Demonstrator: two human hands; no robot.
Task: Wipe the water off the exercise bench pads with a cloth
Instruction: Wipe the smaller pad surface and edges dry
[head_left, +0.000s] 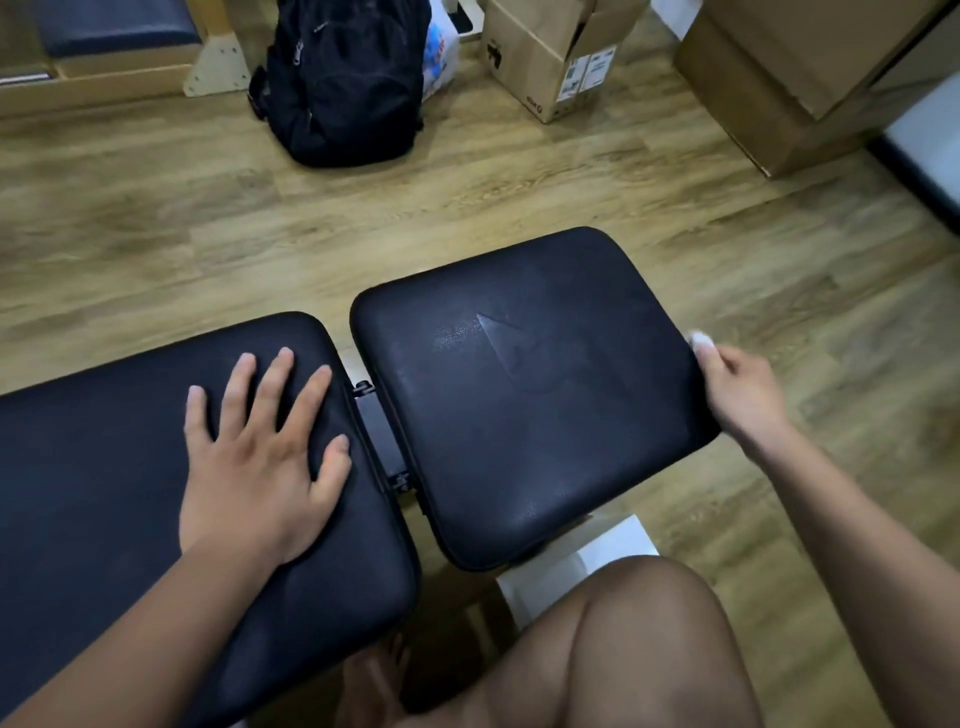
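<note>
Two black bench pads lie side by side. The long pad (104, 493) is on the left and the square seat pad (530, 395) on the right, joined by a black hinge bracket (382, 436). A faint wet streak (498, 338) shows near the seat pad's middle. My left hand (260, 457) presses flat on the long pad with fingers spread. My right hand (737, 389) is at the seat pad's right edge, fingers curled round a small white cloth (701, 340), most of it hidden in the hand.
A black backpack (343, 78) stands on the wooden floor beyond the bench, with cardboard boxes (550, 57) to its right. My bare knee (639, 639) is at the front, beside the bench's white foot (571, 561). Another padded wooden frame (114, 47) sits far left.
</note>
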